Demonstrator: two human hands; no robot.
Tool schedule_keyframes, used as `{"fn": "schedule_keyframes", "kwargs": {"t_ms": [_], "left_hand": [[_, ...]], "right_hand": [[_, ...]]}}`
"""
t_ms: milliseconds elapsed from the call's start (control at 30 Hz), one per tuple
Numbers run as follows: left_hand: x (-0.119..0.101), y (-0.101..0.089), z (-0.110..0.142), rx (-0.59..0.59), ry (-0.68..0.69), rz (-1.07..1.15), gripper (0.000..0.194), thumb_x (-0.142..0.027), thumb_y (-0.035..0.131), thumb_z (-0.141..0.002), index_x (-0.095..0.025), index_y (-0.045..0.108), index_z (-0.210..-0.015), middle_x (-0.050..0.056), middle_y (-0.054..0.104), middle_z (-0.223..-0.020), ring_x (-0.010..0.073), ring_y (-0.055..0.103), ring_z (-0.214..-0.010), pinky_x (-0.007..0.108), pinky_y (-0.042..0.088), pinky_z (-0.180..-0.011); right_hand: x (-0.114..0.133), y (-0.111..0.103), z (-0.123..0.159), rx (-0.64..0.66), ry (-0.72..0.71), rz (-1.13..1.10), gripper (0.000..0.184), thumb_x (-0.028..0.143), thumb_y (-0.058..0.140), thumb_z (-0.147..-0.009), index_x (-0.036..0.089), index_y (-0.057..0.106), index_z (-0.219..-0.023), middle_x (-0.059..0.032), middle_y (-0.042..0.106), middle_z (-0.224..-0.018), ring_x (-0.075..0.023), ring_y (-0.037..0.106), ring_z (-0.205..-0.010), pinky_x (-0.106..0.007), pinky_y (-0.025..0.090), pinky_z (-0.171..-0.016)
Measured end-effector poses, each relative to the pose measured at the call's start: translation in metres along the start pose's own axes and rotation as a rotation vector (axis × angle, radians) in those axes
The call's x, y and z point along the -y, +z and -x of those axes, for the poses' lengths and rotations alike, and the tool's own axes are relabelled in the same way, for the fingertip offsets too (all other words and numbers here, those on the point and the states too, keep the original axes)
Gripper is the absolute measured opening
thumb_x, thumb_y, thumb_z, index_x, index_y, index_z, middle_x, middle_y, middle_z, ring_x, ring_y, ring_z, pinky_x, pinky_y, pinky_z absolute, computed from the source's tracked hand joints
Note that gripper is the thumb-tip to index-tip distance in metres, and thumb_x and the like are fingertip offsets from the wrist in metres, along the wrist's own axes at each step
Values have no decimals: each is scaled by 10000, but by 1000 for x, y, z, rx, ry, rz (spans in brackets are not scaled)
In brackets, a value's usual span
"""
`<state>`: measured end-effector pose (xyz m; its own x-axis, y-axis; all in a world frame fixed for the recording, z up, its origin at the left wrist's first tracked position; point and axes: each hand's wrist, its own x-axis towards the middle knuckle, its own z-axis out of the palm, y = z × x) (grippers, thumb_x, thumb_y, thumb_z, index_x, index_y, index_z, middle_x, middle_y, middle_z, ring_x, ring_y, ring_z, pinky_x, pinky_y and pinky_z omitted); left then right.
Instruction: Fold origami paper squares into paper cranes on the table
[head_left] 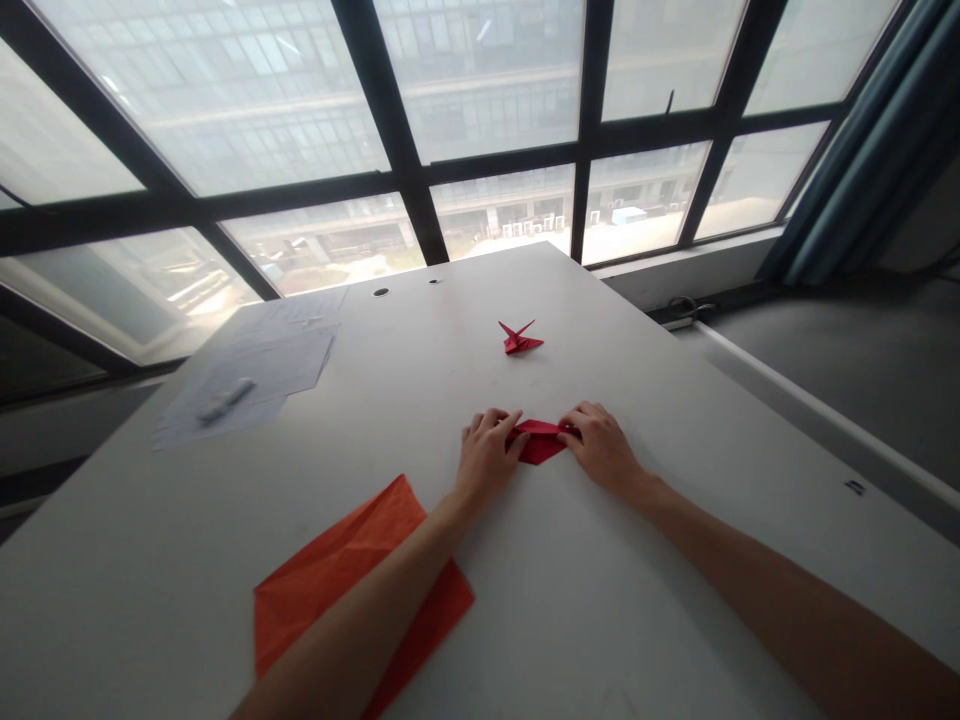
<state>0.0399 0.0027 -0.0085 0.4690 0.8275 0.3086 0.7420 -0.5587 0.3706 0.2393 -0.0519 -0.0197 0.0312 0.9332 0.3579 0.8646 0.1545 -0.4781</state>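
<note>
A small piece of red folded paper lies on the white table between my two hands. My left hand pinches its left end, thumb in front and fingers behind. At the right end, the thumb and fingers of my right hand are closed on the same paper. A raised fold runs along its middle, and both tips are covered by my fingers. Farther back stands a finished-looking red origami crane, apart from both hands. Under my left forearm is a creased orange sheet of paper, partly hidden by the arm.
White printed sheets lie at the table's back left, with a grey-white cylindrical object on them. The white table reaches to large windows. A cable hole is near its far edge. A blue curtain hangs at right.
</note>
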Motion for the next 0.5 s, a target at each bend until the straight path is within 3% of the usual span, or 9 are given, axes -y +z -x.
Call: {"fn": "schedule_keyframes", "kwargs": {"t_ms": [100,267,400,500], "left_hand": [[-1,0,-1,0,-33,35,358,-433,436,-968,-300,635,-1235,57,636,-1079,243,534,-1033,417,413,-924],[0,1,-1,10,-41,7,333,-442,544,-912,-313,652,-1200,60,614,-1103,268,508,-1056,453,387,-934],[-2,0,0,17,-36,26,288,-435,477,-947,-309,683,-1105,52,610,-1126,262,499,-1070,467,363,-957],[-4,-1,1,10,-29,29,260,-436,556,-905,-275,668,-1076,58,619,-1147,267,501,-1086,466,356,-969]], "right_hand": [[0,0,0,-9,1,-36,35,202,637,-854,211,649,-885,-64,625,-938,-231,549,-936,-362,420,-838],[1,-1,0,-12,28,-98,93,166,655,-812,210,608,-880,-48,638,-916,-220,554,-890,-348,416,-805],[2,-2,0,-6,20,-140,109,143,638,-806,212,589,-876,-38,648,-881,-209,569,-846,-331,414,-769],[2,-2,0,-9,8,-147,104,139,627,-803,213,585,-864,-36,653,-866,-209,580,-851,-328,413,-765]]}}
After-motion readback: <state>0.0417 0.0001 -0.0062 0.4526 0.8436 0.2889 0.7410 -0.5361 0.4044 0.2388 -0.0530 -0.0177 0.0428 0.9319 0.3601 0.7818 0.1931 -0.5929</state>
